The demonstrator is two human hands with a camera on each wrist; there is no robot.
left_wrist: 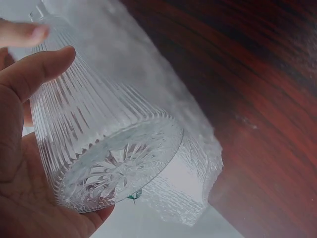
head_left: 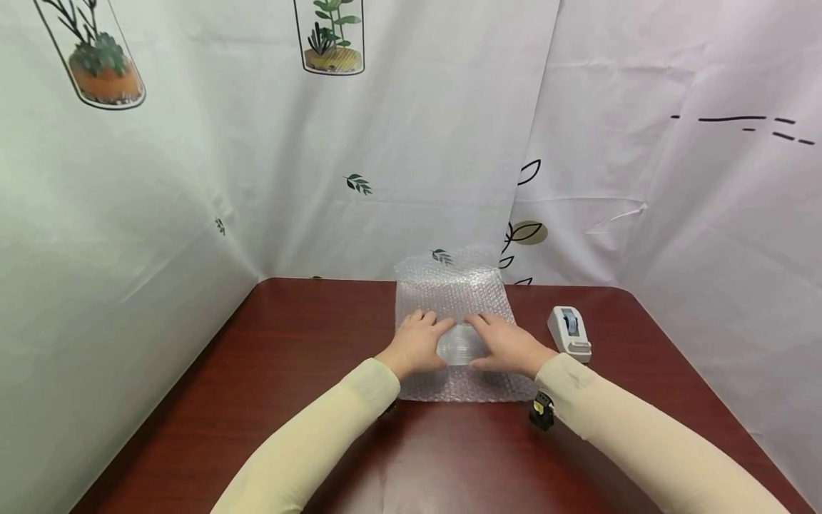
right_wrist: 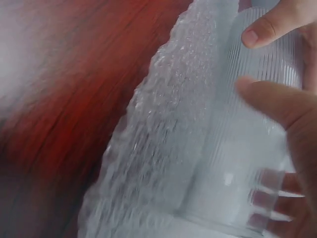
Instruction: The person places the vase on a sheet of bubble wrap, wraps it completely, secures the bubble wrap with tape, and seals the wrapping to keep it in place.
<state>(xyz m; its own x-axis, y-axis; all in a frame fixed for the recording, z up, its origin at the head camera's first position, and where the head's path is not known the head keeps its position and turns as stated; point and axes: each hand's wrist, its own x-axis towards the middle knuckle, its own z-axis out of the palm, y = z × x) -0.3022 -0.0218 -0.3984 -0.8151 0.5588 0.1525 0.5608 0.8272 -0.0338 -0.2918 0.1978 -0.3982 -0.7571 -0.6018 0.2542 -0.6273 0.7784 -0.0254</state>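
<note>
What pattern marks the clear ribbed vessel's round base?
The base bears a starburst, clearest from left wrist.

Bare red-brown tabletop leaves room to pass at center left of the head view; at center, the left hand and right hand flank a ribbed glass, with a tape dispenser obstructing right of center and hanging cloth blocking the top.

The left grip, cropped at left, partly hides the ribbed glass.
</note>
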